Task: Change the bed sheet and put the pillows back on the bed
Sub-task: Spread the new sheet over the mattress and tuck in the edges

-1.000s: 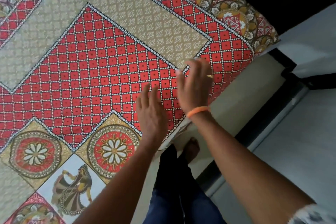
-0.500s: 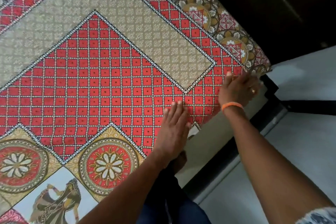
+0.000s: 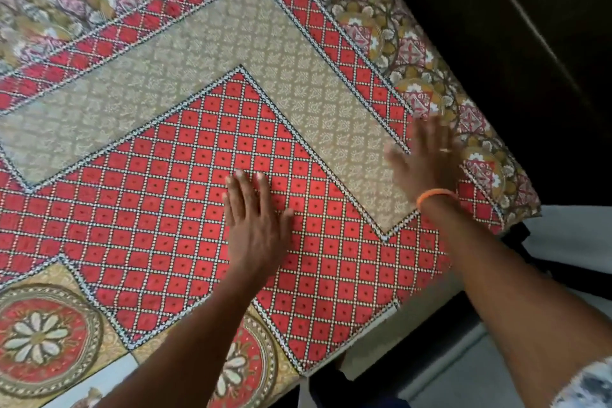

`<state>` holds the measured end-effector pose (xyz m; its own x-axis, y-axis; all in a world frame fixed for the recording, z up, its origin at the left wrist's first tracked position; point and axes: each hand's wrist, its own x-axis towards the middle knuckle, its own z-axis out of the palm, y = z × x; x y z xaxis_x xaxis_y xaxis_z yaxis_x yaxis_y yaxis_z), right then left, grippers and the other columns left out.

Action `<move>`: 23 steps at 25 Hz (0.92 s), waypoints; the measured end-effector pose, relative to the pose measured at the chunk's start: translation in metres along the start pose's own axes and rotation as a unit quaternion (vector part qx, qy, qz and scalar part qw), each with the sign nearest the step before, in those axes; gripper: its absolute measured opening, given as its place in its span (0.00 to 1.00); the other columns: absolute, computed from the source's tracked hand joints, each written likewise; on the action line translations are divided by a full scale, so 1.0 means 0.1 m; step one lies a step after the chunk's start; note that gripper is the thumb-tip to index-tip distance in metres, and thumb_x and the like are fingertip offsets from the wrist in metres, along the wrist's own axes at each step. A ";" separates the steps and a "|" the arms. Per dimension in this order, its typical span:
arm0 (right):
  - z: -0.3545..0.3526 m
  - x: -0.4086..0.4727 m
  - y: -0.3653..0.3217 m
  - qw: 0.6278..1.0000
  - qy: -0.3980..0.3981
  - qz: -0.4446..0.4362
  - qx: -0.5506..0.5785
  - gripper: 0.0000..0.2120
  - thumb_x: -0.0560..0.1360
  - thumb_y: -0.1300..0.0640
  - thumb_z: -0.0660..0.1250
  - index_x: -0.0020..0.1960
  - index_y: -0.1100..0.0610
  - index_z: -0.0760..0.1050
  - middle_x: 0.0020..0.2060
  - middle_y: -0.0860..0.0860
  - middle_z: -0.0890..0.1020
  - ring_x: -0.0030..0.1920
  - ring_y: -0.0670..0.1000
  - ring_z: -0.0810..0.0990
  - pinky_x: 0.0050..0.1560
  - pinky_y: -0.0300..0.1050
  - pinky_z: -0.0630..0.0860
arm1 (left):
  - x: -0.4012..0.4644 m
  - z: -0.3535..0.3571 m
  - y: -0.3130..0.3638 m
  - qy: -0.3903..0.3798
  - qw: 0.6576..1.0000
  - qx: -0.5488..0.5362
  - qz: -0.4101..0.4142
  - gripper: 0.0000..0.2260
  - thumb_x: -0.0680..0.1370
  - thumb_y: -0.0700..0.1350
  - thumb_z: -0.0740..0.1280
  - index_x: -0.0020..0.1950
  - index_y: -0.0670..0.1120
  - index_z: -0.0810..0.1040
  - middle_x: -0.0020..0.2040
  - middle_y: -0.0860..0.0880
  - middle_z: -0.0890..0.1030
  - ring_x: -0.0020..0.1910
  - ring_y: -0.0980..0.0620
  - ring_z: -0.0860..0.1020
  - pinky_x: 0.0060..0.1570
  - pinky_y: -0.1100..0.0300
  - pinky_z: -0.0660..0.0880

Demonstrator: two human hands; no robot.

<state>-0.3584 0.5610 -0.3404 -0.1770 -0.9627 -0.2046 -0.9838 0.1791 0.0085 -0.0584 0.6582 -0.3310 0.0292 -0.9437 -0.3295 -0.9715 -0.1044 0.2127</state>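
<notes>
Red, beige and gold cloth fills most of the view: a patterned bed sheet [image 3: 205, 129] lies spread flat over the bed, reaching from the near left to the far right, where its flowered border hangs over the bed's corner. A large red lattice panel sits in the middle, edged with a dotted black and white line, with a beige band of small leaf motifs beyond it. Round flower medallions mark the near left part of the sheet. Right of the bed, a pale grey floor [image 3: 569, 235] shows near the right edge of the view, and the far right is dark.

Both hands lie on the sheet, apart from each other, fingers straight and holding nothing. On the red lattice, the left hand [image 3: 255, 228] rests palm down, fingers together and pointing away. Near the sheet's right border, the right hand [image 3: 427, 162] is blurred, its fingers spread across the beige band and the red strip beside it. An orange wristband [image 3: 435, 196] circles the right wrist, and a ring [image 3: 445, 150] shows on one finger. A patterned sleeve [image 3: 586, 384] covers the right upper arm at the near right corner.
</notes>
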 end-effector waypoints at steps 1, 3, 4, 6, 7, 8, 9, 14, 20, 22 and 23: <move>-0.05 0.07 0.17 0.995 0.000 0.099 0.028 0.39 0.78 0.32 0.44 0.80 0.55 0.47 0.79 0.59 0.48 0.79 0.61 0.46 0.75 0.65 0.47 | -0.06 0.02 0.08 -0.007 1.000 0.010 0.016 0.35 0.83 0.63 0.40 0.80 0.41 0.41 0.79 0.35 0.39 0.78 0.38 0.36 0.77 0.43 0.39; -0.17 0.26 0.06 0.980 0.013 0.181 0.086 0.38 0.77 0.36 0.44 0.80 0.59 0.47 0.79 0.61 0.49 0.78 0.61 0.47 0.75 0.65 0.48 | -0.01 0.05 0.33 0.001 0.998 0.013 0.066 0.35 0.83 0.63 0.40 0.80 0.40 0.41 0.79 0.35 0.38 0.78 0.38 0.35 0.76 0.43 0.38; -0.18 0.28 -0.18 0.982 0.047 0.138 0.118 0.37 0.78 0.37 0.46 0.80 0.58 0.47 0.79 0.60 0.49 0.79 0.60 0.48 0.76 0.65 0.48 | 0.03 0.00 0.45 -0.004 0.998 -0.002 0.065 0.34 0.83 0.62 0.40 0.80 0.40 0.41 0.79 0.35 0.38 0.78 0.39 0.35 0.76 0.44 0.37; -0.11 0.87 -0.92 0.988 0.041 -0.099 0.109 0.34 0.80 0.38 0.48 0.80 0.55 0.47 0.79 0.58 0.49 0.79 0.59 0.49 0.76 0.61 0.50 | 0.61 0.03 0.67 -0.014 0.999 -0.031 0.015 0.32 0.83 0.60 0.39 0.81 0.40 0.43 0.79 0.36 0.39 0.78 0.40 0.35 0.77 0.45 0.37; -0.10 0.84 -1.12 0.972 0.015 -0.223 0.067 0.33 0.81 0.37 0.47 0.80 0.53 0.48 0.79 0.57 0.49 0.79 0.58 0.49 0.76 0.61 0.50 | 0.62 0.00 0.71 -0.011 0.999 -0.037 0.016 0.31 0.84 0.59 0.40 0.81 0.40 0.45 0.80 0.37 0.40 0.79 0.40 0.36 0.77 0.45 0.38; -0.10 0.87 -1.22 0.951 0.005 -0.308 0.011 0.34 0.80 0.35 0.46 0.80 0.52 0.48 0.79 0.56 0.49 0.79 0.58 0.49 0.76 0.62 0.50 | 0.67 -0.03 0.72 -0.004 0.999 -0.035 0.028 0.30 0.84 0.57 0.41 0.81 0.41 0.46 0.80 0.37 0.42 0.79 0.40 0.37 0.77 0.45 0.39; -0.09 0.94 -1.19 0.938 0.005 -0.346 -0.032 0.35 0.80 0.32 0.45 0.80 0.50 0.48 0.80 0.55 0.49 0.79 0.57 0.49 0.76 0.62 0.48 | 0.68 -0.04 0.71 -0.005 0.999 -0.035 0.041 0.29 0.84 0.56 0.42 0.81 0.41 0.47 0.80 0.37 0.43 0.79 0.40 0.38 0.78 0.45 0.40; -0.16 1.86 -0.15 0.989 0.029 -0.139 0.037 0.40 0.76 0.28 0.48 0.80 0.50 0.49 0.79 0.57 0.54 0.78 0.59 0.55 0.76 0.58 0.55 | 1.02 -0.08 1.05 -0.015 1.000 -0.024 -0.003 0.31 0.82 0.59 0.37 0.80 0.42 0.41 0.79 0.36 0.39 0.78 0.38 0.35 0.77 0.43 0.37; -0.27 2.15 0.18 0.986 -0.081 -0.028 0.146 0.38 0.79 0.33 0.49 0.79 0.56 0.49 0.76 0.61 0.59 0.73 0.64 0.63 0.70 0.58 0.62 | 1.19 -0.24 1.43 -0.068 0.994 -0.051 -0.071 0.34 0.80 0.63 0.32 0.80 0.42 0.39 0.79 0.36 0.37 0.77 0.38 0.34 0.77 0.44 0.39; -0.48 2.05 0.10 0.992 -0.064 -0.023 0.103 0.33 0.81 0.43 0.55 0.79 0.58 0.52 0.76 0.61 0.58 0.73 0.64 0.62 0.70 0.60 0.63 | 1.18 -0.46 1.38 -0.099 0.991 -0.071 -0.054 0.34 0.81 0.61 0.35 0.80 0.41 0.42 0.80 0.37 0.41 0.79 0.40 0.38 0.78 0.47 0.42; -0.60 1.95 0.02 0.994 -0.049 -0.004 0.095 0.31 0.81 0.46 0.57 0.79 0.59 0.54 0.77 0.60 0.58 0.73 0.64 0.62 0.70 0.61 0.63 | 1.15 -0.59 1.35 -0.114 0.987 -0.101 -0.050 0.32 0.82 0.60 0.38 0.80 0.40 0.46 0.80 0.37 0.45 0.80 0.40 0.43 0.79 0.49 0.45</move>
<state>-0.3964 0.3612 -0.3216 -0.1561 -0.9419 -0.2974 -0.9606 0.2148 -0.1763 -0.1724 0.5170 -0.2864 0.0457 -0.8329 -0.5516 -0.8989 -0.2752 0.3410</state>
